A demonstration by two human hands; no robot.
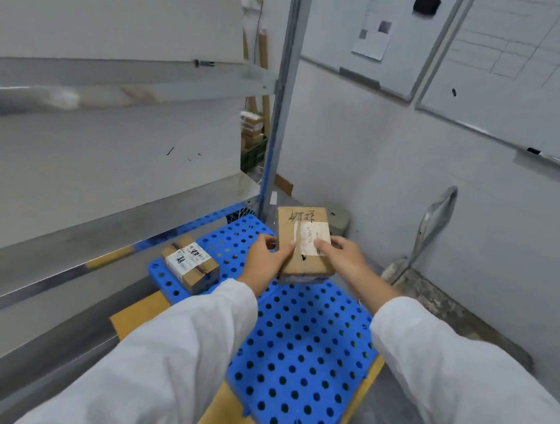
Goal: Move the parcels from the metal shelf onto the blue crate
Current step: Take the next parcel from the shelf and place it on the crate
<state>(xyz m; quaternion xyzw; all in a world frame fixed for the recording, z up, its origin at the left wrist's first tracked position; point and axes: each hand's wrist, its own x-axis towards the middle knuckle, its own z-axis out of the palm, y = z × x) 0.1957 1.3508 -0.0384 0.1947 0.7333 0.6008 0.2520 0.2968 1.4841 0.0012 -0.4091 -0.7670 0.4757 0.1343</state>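
Head view looks down on the blue crate [296,344], its perforated plastic top carrying one small parcel [191,265], taped cardboard, at the far left corner. The left hand [266,260] and right hand [344,258] grasp a flat parcel [299,242] over the crate's far end, thumbs on top. Whether it touches the crate is hidden, and its label is too blurred to read. The smooth grey metal shelf [107,221] stands alongside, on the left.
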